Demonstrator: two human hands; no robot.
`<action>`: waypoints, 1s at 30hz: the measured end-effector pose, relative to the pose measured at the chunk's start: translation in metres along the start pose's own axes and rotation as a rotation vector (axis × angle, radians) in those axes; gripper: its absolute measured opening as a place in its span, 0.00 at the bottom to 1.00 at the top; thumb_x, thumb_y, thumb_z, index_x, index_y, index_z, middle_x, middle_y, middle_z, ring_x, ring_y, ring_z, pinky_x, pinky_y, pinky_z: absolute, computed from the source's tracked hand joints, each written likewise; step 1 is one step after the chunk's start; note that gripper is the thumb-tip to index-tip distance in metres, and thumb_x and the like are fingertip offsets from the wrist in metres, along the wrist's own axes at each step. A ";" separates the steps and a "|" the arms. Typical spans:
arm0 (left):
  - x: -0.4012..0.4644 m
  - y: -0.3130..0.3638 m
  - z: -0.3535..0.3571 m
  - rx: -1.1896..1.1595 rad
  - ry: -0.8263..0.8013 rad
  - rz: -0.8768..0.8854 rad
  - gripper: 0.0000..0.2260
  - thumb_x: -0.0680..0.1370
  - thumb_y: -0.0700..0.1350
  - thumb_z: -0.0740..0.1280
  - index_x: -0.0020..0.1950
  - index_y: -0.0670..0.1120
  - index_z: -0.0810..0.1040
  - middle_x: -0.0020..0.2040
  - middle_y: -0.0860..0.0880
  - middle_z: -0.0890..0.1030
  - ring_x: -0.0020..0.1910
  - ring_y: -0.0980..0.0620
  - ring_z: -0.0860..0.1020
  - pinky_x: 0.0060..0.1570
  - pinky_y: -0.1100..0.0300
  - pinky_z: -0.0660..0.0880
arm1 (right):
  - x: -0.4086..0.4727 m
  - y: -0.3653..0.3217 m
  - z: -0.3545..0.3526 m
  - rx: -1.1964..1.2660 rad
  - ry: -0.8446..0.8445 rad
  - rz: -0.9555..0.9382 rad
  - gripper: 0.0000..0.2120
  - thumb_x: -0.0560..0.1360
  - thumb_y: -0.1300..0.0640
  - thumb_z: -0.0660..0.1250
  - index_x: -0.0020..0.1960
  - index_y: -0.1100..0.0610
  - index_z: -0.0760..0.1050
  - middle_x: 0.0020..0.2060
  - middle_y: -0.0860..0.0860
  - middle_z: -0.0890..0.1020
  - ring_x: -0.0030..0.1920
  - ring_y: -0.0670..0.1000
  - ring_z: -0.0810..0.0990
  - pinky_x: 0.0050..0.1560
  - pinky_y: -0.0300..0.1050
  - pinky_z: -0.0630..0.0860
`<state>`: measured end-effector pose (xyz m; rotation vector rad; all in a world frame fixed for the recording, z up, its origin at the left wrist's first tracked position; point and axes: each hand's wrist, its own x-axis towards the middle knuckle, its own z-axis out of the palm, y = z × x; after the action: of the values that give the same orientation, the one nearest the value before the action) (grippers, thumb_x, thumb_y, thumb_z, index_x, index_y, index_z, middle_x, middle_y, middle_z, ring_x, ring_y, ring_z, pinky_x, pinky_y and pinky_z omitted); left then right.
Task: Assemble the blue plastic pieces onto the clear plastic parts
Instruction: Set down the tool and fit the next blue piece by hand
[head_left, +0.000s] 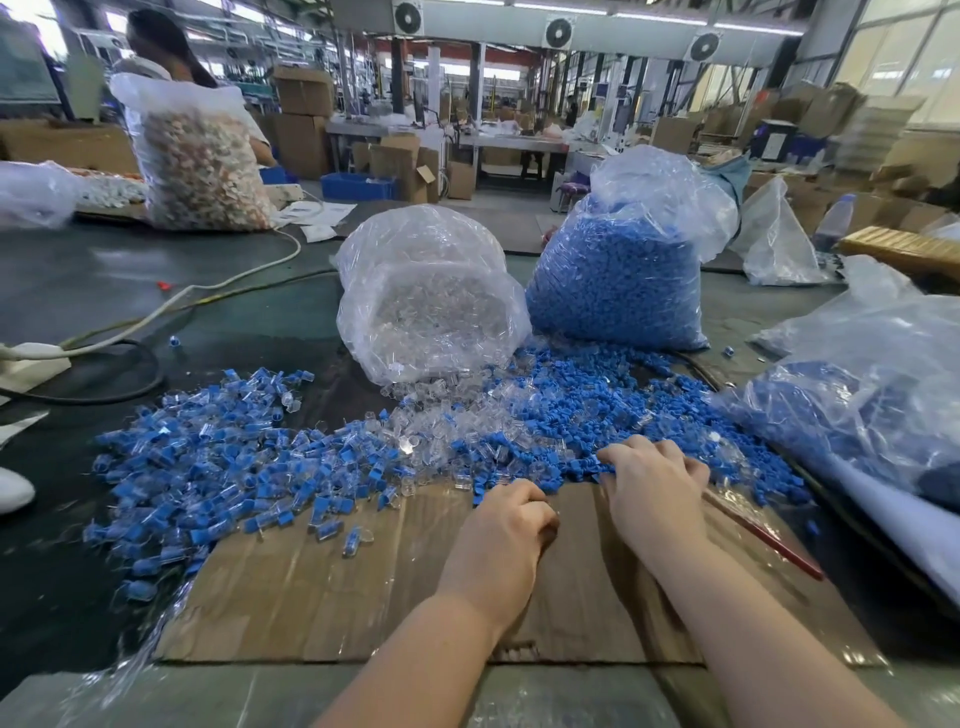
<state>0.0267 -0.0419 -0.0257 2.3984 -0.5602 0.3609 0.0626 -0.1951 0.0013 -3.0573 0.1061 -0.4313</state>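
Loose blue plastic pieces (613, 410) lie heaped in the middle of the table, mixed with clear plastic parts (431, 421). A wide spread of joined blue-and-clear pieces (208, 452) covers the left side. My left hand (501, 530) sits over the cardboard sheet (322, 592) with fingers curled tight; what is inside it is hidden. My right hand (652, 483) reaches into the near edge of the blue heap, fingertips curled down among the pieces. Whether it holds one cannot be seen.
An open bag of clear parts (431, 296) and a full bag of blue pieces (618, 280) stand behind the heap. Another bag of blue pieces (857, 395) lies at right. White and black cables (156, 317) cross the left side. A person stands by a large bag (200, 166) at far left.
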 end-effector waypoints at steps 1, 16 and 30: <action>-0.001 0.000 0.000 -0.036 0.022 -0.033 0.09 0.78 0.42 0.63 0.55 0.44 0.81 0.53 0.51 0.77 0.54 0.55 0.72 0.55 0.63 0.69 | 0.003 -0.003 0.002 -0.005 -0.007 0.004 0.10 0.78 0.57 0.58 0.55 0.47 0.74 0.52 0.45 0.76 0.56 0.52 0.69 0.52 0.50 0.59; 0.000 -0.008 -0.008 -0.249 0.214 -0.330 0.12 0.76 0.39 0.66 0.58 0.49 0.78 0.48 0.59 0.73 0.44 0.64 0.72 0.44 0.83 0.65 | 0.016 -0.010 0.004 -0.021 -0.064 0.048 0.10 0.78 0.60 0.56 0.54 0.48 0.72 0.51 0.47 0.76 0.56 0.52 0.71 0.63 0.55 0.61; -0.003 -0.006 -0.007 -0.282 0.319 -0.354 0.12 0.75 0.46 0.67 0.58 0.50 0.77 0.42 0.62 0.72 0.44 0.64 0.72 0.43 0.73 0.68 | 0.020 -0.013 0.006 0.019 -0.097 0.046 0.10 0.77 0.61 0.58 0.52 0.48 0.73 0.47 0.46 0.79 0.53 0.52 0.73 0.63 0.58 0.59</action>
<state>0.0260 -0.0319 -0.0252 2.0594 -0.0340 0.4615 0.0843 -0.1830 0.0015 -3.0437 0.1665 -0.2792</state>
